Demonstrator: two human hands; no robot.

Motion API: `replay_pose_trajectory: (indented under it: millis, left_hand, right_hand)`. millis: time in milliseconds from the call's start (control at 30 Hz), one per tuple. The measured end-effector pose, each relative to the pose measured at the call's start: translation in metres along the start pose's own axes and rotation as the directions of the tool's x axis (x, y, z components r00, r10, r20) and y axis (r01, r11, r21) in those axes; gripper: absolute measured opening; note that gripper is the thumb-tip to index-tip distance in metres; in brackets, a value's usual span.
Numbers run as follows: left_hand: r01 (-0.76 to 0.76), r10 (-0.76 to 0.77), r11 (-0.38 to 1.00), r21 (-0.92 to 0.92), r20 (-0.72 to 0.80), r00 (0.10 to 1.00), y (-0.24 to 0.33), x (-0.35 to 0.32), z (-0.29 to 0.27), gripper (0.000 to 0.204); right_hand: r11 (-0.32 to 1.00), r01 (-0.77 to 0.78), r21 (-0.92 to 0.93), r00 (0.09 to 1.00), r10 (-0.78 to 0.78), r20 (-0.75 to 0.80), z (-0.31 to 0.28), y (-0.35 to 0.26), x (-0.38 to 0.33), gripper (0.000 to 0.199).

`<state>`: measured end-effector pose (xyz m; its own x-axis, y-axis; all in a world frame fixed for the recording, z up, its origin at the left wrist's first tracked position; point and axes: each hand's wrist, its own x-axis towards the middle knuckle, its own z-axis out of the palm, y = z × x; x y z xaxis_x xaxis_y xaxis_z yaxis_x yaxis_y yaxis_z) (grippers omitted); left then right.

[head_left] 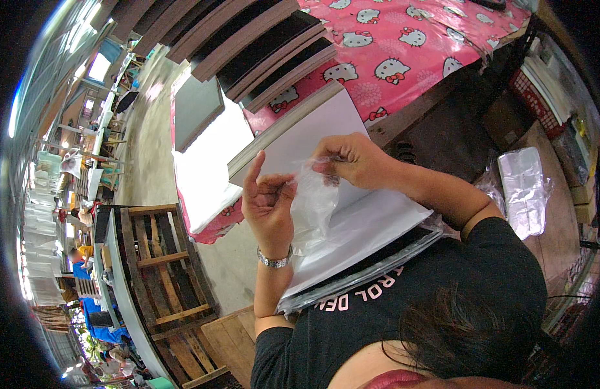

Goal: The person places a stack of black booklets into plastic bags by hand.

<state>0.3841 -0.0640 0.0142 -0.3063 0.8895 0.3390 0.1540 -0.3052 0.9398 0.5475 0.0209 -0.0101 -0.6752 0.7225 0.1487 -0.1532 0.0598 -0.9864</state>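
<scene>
We are counting two bare hands, one left hand (269,211) and one right hand (355,159); one crumpled clear plastic film (315,204); one silver metal-link wristband (274,261); one thick, white-topped rectangular stack (306,129); one pink cat-print cloth (361,97); one red perforated plastic basket (532,94); and at least one slatted brown wooden pallet (164,260).

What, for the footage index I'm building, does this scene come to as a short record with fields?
Left hand: index finger raised, other fingers curled beside the clear plastic film; grip unclear
Right hand: pinching the film
Left wrist: silver link wristband
Ahead: pink cat-print tablecloth, black-topped slabs with brownish edges on it; white-topped stack nearer the hands
Far left: slatted wooden pallet
</scene>
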Motion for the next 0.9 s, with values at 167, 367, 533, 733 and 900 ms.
replay_pose_trajectory:
  millis: [167, 367, 533, 733, 900]
  left_hand:
    - [-0.001, -0.006, 0.997, 0.083, 0.086, 0.996, 0.0, -0.004, 0.001, 0.06]
    - [0.017, -0.03, 0.996, 0.083, 0.165, 0.986, -0.004, -0.006, 0.005, 0.055]
    - [0.141, -0.119, 0.989, -0.034, 0.364, 0.924, -0.014, -0.003, -0.007, 0.026]
    - [0.292, -0.068, 0.665, -0.687, 0.334, 0.94, -0.008, 0.011, -0.029, 0.012]
    - [0.25, -0.228, 0.727, -0.64, 0.118, 0.967, -0.027, -0.008, -0.1, 0.02]
  right_hand:
    - [0.968, 0.234, -0.092, 0.956, -0.247, -0.159, -0.005, 0.007, 0.006, 0.009]
    - [0.91, 0.233, 0.344, 0.961, -0.162, -0.222, -0.001, 0.007, 0.007, 0.007]
    - [0.877, -0.077, 0.475, 0.997, 0.059, 0.053, 0.002, 0.008, 0.002, 0.012]
    - [0.993, -0.117, -0.022, 0.602, 0.088, 0.794, -0.014, 0.005, -0.015, 0.011]
    - [0.812, 0.004, 0.584, 0.612, -0.464, 0.641, -0.064, -0.012, -0.016, 0.014]
